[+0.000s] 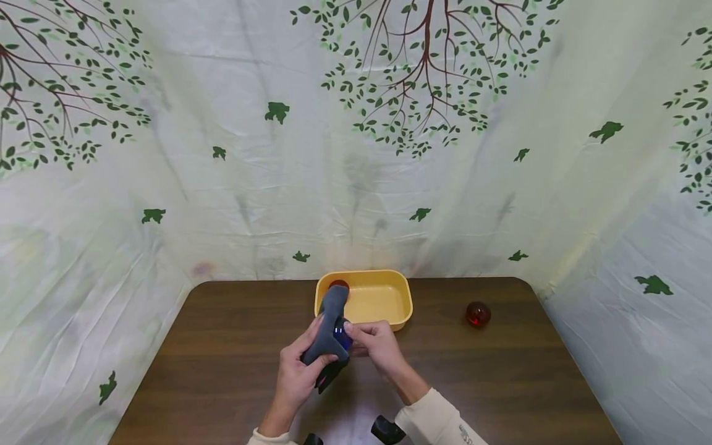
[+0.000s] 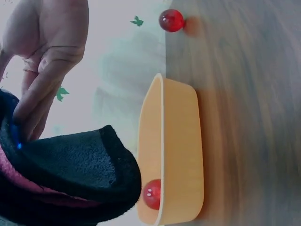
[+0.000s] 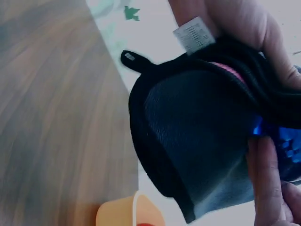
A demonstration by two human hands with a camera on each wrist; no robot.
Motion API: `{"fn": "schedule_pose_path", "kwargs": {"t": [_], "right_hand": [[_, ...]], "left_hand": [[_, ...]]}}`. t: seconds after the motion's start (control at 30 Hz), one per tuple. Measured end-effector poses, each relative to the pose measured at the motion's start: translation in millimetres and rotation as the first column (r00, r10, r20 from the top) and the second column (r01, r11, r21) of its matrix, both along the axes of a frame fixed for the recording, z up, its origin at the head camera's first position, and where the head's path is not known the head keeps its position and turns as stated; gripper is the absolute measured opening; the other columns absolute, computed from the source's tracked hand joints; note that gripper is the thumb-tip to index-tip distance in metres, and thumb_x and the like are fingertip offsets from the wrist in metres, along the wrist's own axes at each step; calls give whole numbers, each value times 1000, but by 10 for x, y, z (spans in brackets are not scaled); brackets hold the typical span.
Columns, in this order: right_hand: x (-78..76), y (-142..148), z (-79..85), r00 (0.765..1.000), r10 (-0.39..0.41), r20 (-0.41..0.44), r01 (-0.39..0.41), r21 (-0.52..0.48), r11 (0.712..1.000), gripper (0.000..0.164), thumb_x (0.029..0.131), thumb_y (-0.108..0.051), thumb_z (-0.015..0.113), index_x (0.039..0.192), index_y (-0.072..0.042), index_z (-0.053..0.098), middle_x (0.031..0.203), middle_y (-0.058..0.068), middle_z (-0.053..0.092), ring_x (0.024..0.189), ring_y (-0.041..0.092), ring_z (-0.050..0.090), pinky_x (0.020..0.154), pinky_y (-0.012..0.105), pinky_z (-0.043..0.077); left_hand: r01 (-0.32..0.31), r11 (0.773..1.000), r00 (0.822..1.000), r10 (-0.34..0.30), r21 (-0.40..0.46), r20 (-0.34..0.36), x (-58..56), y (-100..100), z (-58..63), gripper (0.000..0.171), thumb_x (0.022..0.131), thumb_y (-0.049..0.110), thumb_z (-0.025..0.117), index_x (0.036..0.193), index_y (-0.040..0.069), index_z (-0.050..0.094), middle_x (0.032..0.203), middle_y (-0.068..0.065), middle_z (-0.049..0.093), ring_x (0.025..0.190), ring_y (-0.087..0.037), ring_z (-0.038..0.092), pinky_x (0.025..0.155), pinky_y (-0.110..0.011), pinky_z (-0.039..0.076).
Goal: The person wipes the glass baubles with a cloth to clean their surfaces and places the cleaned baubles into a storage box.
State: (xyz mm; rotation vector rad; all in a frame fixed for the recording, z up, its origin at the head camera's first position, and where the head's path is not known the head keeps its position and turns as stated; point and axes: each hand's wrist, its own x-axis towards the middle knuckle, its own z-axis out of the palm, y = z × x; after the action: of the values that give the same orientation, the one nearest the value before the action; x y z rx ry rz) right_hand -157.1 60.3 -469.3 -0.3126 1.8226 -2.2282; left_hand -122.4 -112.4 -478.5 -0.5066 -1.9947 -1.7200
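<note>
My left hand [image 1: 296,374] grips a folded dark grey cloth [image 1: 332,307] with black edging. A pink layer shows along its fold, and a loop and a white tag [image 3: 195,35] stick out in the right wrist view. Against the cloth sits a shiny blue ball [image 1: 342,335], partly wrapped. My right hand [image 1: 379,347] pinches this ball, its thumb on the near side in the head view. The ball's far side is hidden by cloth and fingers. Just beyond, a red ball [image 2: 152,194] lies in the left end of a yellow tray [image 1: 384,303].
A second red ball [image 1: 478,314] rests on the brown table [image 1: 528,371], right of the tray. Behind the table hangs a pale curtain [image 1: 356,185] printed with leaves and branches. Black straps [image 1: 387,429] sit near the wrists.
</note>
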Motion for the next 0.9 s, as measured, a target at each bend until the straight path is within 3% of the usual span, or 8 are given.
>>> {"fn": "schedule_pose_path", "kwargs": {"t": [0.13, 0.27, 0.33, 0.43, 0.53, 0.63, 0.77, 0.9], "right_hand": [[32, 9, 12, 998, 21, -52, -24, -67, 997, 42, 92, -17, 66, 118, 16, 60, 107, 25, 67, 87, 17, 70, 79, 36, 57], [54, 7, 0, 978, 15, -209, -45, -142, 989, 52, 86, -10, 72, 127, 15, 53, 123, 30, 57, 105, 18, 65, 87, 33, 53], [46, 4, -13, 943, 7, -334, -59, -148, 987, 55, 83, -3, 74, 129, 15, 50, 127, 30, 54, 114, 18, 60, 93, 31, 49], [27, -3, -21, 865, -6, -502, -68, -128, 989, 56, 79, 6, 74, 129, 15, 50, 128, 30, 54, 123, 21, 54, 102, 30, 43], [17, -16, -19, 814, -28, -579, -24, -83, 996, 54, 77, 7, 75, 127, 13, 54, 125, 29, 57, 123, 23, 54, 103, 32, 43], [36, -17, -3, 868, -26, -496, 9, -35, 999, 53, 76, 3, 78, 125, 11, 58, 120, 28, 61, 110, 21, 62, 92, 34, 51], [57, 6, 22, 961, 3, -276, 5, 28, 1000, 49, 80, -5, 78, 123, 9, 60, 116, 27, 63, 99, 22, 67, 82, 35, 55], [39, 10, 65, 995, 55, -83, -52, 28, 998, 42, 88, -14, 71, 120, 10, 62, 110, 25, 66, 93, 27, 69, 79, 39, 56]], "left_hand": [[-24, 998, 994, 17, 58, 107, 20, 31, 49, 60, 71, -13, 76, 128, -7, 58, 130, -25, 54, 116, -2, 55, 95, -15, 43], [-82, 987, 963, 43, 137, 266, 46, 83, 140, 53, 79, -9, 72, 129, -9, 55, 123, -19, 61, 102, -1, 61, 84, -17, 51], [-101, 976, 943, 32, 193, 331, 60, 105, 182, 47, 83, -7, 69, 127, -12, 55, 114, -12, 68, 94, -3, 64, 79, -19, 53], [-103, 953, 918, -19, 286, 397, 82, 118, 229, 36, 89, -3, 64, 122, -16, 56, 100, 0, 72, 86, -7, 67, 75, -23, 56], [-89, 939, 908, -61, 332, 415, 97, 102, 251, 31, 93, 1, 61, 117, -17, 56, 91, 5, 70, 83, -11, 68, 74, -25, 57], [-85, 945, 916, -50, 315, 397, 108, 87, 234, 30, 92, -1, 62, 116, -17, 57, 91, 5, 70, 82, -12, 67, 73, -25, 57], [-79, 967, 931, -15, 241, 366, 118, 74, 160, 36, 86, -4, 67, 120, -15, 58, 99, 4, 72, 87, -10, 68, 75, -24, 56], [-58, 990, 969, 24, 131, 246, 102, 27, 91, 52, 76, -11, 73, 126, -9, 58, 119, -9, 66, 104, -6, 63, 85, -20, 51]]}}
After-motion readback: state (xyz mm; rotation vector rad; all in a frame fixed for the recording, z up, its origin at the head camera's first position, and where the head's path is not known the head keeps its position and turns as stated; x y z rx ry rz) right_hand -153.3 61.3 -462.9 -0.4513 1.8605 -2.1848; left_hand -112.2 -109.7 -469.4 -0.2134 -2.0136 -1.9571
